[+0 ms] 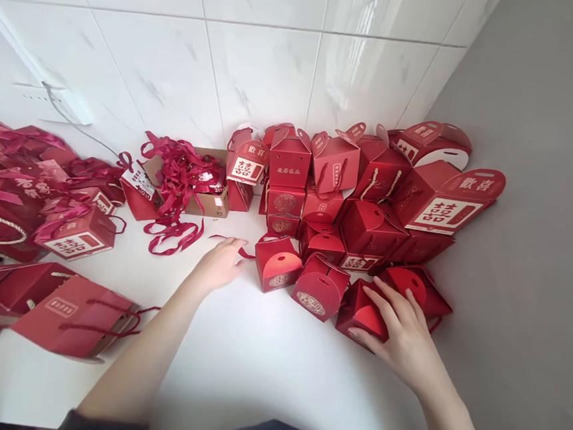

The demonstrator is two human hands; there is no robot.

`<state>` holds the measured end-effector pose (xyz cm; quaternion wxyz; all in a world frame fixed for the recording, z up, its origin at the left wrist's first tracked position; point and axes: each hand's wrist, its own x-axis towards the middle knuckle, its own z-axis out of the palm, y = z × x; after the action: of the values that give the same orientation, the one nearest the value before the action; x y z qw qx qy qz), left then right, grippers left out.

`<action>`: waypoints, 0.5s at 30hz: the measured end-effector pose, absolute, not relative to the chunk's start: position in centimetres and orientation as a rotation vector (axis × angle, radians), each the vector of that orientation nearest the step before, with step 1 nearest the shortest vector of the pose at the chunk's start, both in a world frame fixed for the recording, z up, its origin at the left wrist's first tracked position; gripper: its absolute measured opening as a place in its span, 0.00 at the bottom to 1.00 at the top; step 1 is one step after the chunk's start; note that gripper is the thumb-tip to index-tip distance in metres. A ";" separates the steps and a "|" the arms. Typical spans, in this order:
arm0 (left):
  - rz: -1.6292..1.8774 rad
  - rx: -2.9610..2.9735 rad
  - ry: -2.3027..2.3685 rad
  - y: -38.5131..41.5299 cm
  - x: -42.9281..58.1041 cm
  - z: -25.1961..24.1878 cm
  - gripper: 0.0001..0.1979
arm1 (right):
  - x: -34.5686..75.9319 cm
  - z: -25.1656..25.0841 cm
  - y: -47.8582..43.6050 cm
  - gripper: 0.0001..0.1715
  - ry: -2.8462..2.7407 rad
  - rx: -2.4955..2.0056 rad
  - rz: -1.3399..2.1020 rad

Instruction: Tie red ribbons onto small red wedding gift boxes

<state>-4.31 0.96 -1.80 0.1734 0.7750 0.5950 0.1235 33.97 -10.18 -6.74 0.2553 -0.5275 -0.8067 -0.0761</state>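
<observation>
While the right hand (400, 325) spreads its fingers over a small red gift box (353, 310) at the near right of the white tabletop (243, 365), whether it grips cannot be told. Farther left, the left hand (219, 264) lies at a dark red ribbon (247, 254); any hold is unclear. Beyond stand stacked boxes (286, 205); left of these, a cardboard carton (201, 206) holds tangled ribbons (177, 172).

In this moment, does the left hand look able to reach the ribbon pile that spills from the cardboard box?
Probably yes: the left hand is near the ribbon pile, and no gift box stands between them, though its fingers point away.
</observation>
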 end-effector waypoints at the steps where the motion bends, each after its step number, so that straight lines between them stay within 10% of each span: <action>1: 0.348 2.215 1.648 2.3 -4.0 -2.2 0.25 | 33.9 -6.9 -10.0 0.37 -2.210 -1.398 -0.172; 9: 0.371 2.082 1.844 4.8 -3.2 -5.1 0.10 | 32.7 -6.5 -8.5 0.33 -2.354 -1.283 -0.091; 15: 0.592 1.663 2.596 3.6 -12.3 3.6 0.20 | 32.9 -6.3 -7.6 0.32 -2.409 -1.288 -0.104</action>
<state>-12.31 3.58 3.61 0.0009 0.5298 0.8269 0.1886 32.92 -7.55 -6.30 0.2023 -0.4615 -0.8630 -0.0372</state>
